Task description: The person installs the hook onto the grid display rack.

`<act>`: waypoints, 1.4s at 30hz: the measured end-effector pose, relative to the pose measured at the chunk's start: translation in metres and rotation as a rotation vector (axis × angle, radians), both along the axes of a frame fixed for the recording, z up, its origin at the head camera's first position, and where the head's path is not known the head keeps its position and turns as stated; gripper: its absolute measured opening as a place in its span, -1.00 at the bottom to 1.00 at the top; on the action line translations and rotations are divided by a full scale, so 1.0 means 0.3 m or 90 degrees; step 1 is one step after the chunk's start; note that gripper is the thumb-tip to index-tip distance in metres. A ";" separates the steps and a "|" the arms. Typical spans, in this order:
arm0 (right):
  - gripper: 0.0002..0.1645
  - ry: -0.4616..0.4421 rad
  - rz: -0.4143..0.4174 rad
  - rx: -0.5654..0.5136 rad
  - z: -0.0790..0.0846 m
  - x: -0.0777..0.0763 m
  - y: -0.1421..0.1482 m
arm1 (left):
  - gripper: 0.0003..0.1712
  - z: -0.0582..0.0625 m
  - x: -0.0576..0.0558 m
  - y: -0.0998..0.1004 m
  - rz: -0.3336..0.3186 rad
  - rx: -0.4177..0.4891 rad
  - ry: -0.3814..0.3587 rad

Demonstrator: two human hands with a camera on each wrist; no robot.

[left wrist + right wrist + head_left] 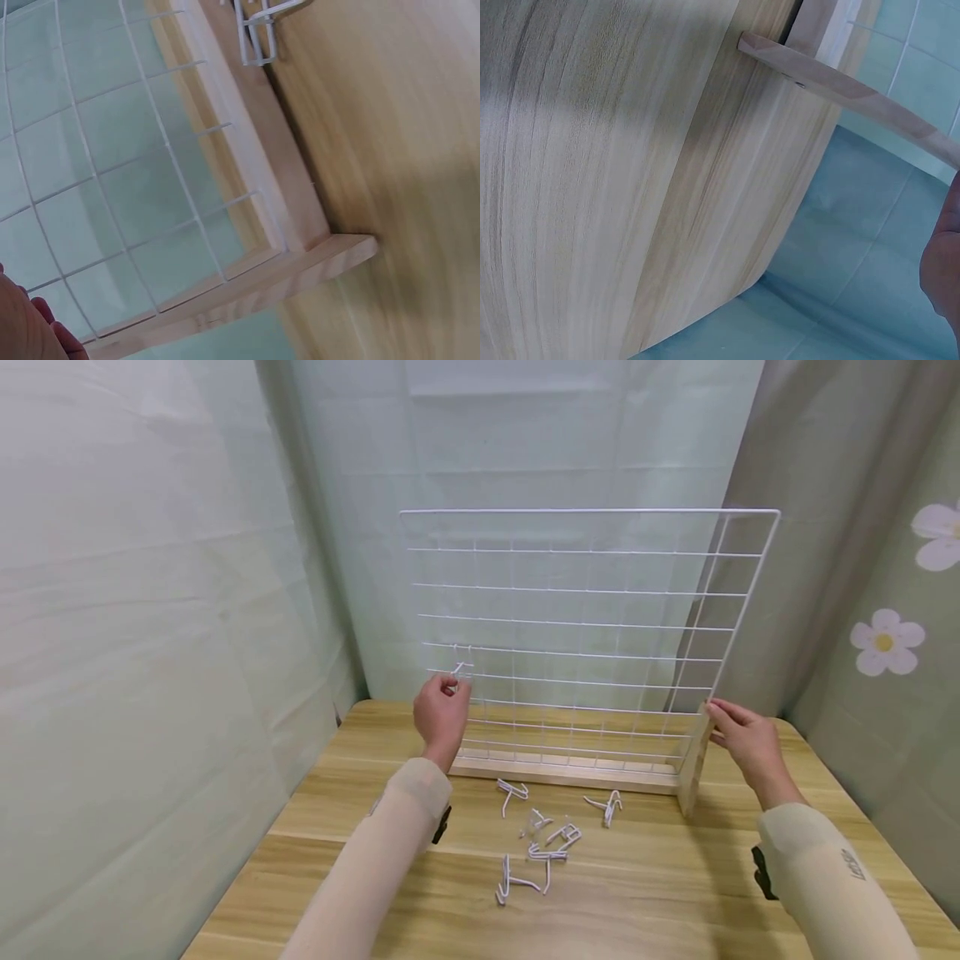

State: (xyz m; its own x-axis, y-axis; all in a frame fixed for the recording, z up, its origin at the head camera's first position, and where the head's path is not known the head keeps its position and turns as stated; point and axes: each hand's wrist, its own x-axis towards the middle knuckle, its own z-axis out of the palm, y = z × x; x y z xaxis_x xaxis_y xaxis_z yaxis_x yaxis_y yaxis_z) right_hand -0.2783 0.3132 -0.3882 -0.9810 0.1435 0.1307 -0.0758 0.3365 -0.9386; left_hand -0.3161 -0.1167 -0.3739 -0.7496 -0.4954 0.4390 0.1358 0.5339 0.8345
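- Cloth (187, 568), pale green, softly creased, behind and either side of both hands; white flowers (885, 642) on it beyond the right fingers.
- Table (315, 852) under both hands: streaky light wood look, rounded far corners.
- Wire grid (589, 511), thin white rods in squares, upright between the two hands, rising well above the fingers. Wood below seems to be what keeps it standing.
- Base bar (570, 772): pale, square-edged wood, low between the hands; grid's bottom runs into it.
- End board (693, 768): flat slanting wood, its top at the right fingertips.
- Right hand (750, 745): thumb and fingers pinch that top edge, probably to steady the grid.
- Left hand (441, 710): pinching a white hook (461, 667) against the grid, two prongs up at a crosswire just above the fingertips, presumably to seat it.
- Loose hooks (547, 855): several, bent white prongs, scattered nearer the wearer, right of and below the left fingers.
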 end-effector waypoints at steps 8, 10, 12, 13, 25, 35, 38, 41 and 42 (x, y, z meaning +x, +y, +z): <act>-0.23 0.002 0.006 -0.004 -0.002 -0.003 -0.002 | -0.82 -0.053 0.017 -0.006 -0.015 0.006 -0.023; -0.24 0.003 0.006 0.001 -0.004 -0.006 0.000 | -0.82 -0.064 0.021 -0.004 -0.021 0.010 -0.026; -0.25 0.003 0.007 0.004 -0.004 -0.008 0.002 | -0.82 -0.074 0.026 0.000 -0.025 0.013 -0.028; -0.25 0.002 0.006 0.007 -0.005 -0.008 0.002 | -0.83 -0.079 0.029 0.001 -0.025 0.013 -0.028; -0.23 -0.010 -0.001 0.014 0.004 -0.006 0.000 | -0.88 -0.155 0.061 0.015 -0.046 0.030 -0.036; -0.21 -0.022 0.006 0.013 0.007 -0.011 0.007 | -0.88 -0.224 0.097 0.029 -0.072 0.032 -0.063; -0.21 -0.020 0.010 0.017 0.011 -0.011 0.008 | -0.87 -0.251 0.107 0.032 -0.089 0.039 -0.068; -0.23 -0.019 0.015 0.019 0.014 -0.011 0.012 | -0.87 -0.274 0.120 0.037 -0.111 0.047 -0.083; -0.23 -0.021 0.016 0.021 0.015 -0.010 0.013 | -0.88 -0.282 0.124 0.039 -0.117 0.048 -0.090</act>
